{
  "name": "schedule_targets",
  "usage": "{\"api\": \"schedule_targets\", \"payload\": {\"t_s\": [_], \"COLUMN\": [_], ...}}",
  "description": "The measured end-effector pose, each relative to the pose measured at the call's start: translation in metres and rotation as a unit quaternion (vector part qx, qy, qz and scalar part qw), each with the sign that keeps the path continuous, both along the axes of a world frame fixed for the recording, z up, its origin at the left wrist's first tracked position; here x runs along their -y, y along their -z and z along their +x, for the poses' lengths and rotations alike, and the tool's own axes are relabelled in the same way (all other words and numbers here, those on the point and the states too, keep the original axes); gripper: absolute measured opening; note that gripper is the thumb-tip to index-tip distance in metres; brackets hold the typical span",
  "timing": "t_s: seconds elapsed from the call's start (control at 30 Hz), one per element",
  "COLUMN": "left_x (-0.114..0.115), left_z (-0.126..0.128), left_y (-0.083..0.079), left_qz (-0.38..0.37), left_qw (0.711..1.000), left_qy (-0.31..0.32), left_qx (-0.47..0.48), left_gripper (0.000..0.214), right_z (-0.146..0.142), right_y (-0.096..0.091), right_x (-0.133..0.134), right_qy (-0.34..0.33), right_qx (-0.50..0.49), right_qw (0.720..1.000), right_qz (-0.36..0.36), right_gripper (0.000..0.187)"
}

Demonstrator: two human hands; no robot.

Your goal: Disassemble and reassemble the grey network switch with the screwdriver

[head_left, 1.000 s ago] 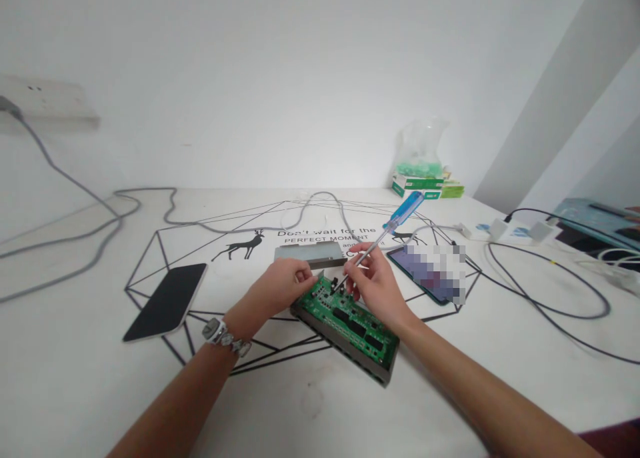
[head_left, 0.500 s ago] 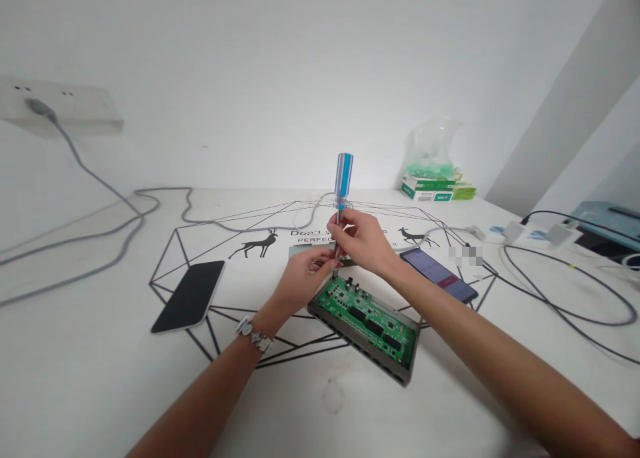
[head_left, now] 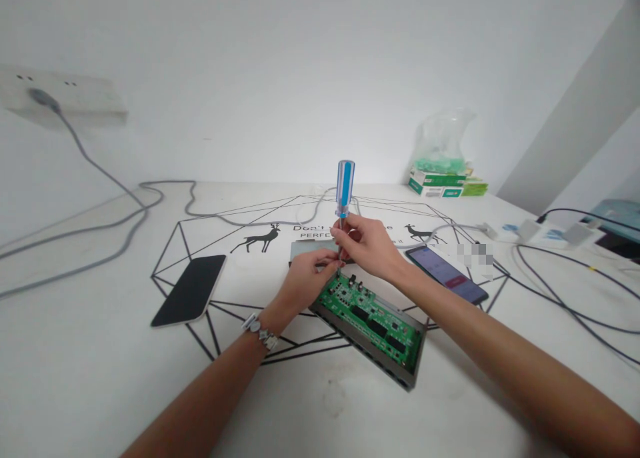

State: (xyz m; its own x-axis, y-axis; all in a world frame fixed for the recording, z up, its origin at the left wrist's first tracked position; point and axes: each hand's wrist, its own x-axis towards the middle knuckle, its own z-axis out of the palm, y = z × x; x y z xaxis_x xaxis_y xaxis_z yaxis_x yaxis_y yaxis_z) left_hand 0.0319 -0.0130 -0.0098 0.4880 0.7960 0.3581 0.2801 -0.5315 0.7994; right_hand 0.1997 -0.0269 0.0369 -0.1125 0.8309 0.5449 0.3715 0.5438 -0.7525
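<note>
A screwdriver (head_left: 345,186) with a clear and blue striped handle stands nearly upright over the back-left corner of a green circuit board (head_left: 373,318). The board sits in a shallow grey metal casing (head_left: 361,341) with a row of ports along its front side. My right hand (head_left: 367,245) pinches the metal shaft just below the handle. Lower down, my left hand (head_left: 310,278) has its thumb and fingers closed about the shaft near the tip. The tip itself is mostly hidden by fingers. Behind my left hand lies a grey metal panel (head_left: 305,246), partly covered.
A dark-screened phone (head_left: 193,290) lies to the left, and a lit phone (head_left: 447,275) to the right. Grey cable (head_left: 220,216) runs along the back from a wall socket (head_left: 60,98). Boxes (head_left: 435,181) with a plastic bag stand back right, near plugs and black cables (head_left: 555,298).
The camera view has shifted slightly. The screwdriver's handle leans a little less, and both hands keep their hold over the same corner of the board.
</note>
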Motion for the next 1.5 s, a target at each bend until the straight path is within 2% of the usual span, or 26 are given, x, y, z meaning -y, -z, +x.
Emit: {"api": "schedule_targets", "payload": {"t_s": [0.23,0.33,0.5,0.63,0.83,1.0,1.1,1.23,1.5], "left_x": [0.000,0.001,0.003,0.005,0.004,0.005,0.005,0.006,0.004], "left_z": [0.001,0.002,0.004,0.006,0.006,0.005,0.006,0.006,0.006], "left_y": [0.001,0.000,-0.003,-0.003,-0.001,-0.001,-0.001,-0.001,0.001], "left_qz": [0.015,0.014,0.009,0.014,0.028,0.034,0.035,0.044,0.061], "left_qw": [1.000,0.999,0.999,0.998,0.998,0.998,0.997,0.996,0.995], "left_qy": [-0.025,-0.028,-0.049,-0.060,-0.056,-0.058,-0.062,-0.065,-0.064], "left_qx": [-0.012,-0.014,-0.014,-0.017,-0.018,-0.015,-0.017,-0.030,-0.040], "left_gripper": [0.022,0.022,0.019,0.019,0.020,0.020,0.019,0.019,0.020], "right_z": [0.003,0.002,-0.002,-0.003,-0.008,-0.016,-0.019,-0.019,-0.017], "right_y": [-0.001,-0.002,-0.007,-0.009,-0.012,-0.019,-0.021,-0.021,-0.020], "right_x": [0.003,0.005,0.009,0.012,0.016,0.020,0.020,0.018,0.016], "right_qy": [-0.026,-0.011,0.074,0.108,0.177,0.270,0.298,0.312,0.288], "right_qx": [-0.005,-0.013,-0.045,-0.032,0.031,0.110,0.131,0.134,0.111], "right_qw": [0.999,1.000,0.996,0.993,0.981,0.952,0.941,0.936,0.947], "right_qz": [-0.026,-0.022,0.007,0.041,0.071,0.089,0.094,0.097,0.087], "right_gripper": [0.014,0.013,0.024,0.027,0.024,0.028,0.028,0.026,0.026]}}
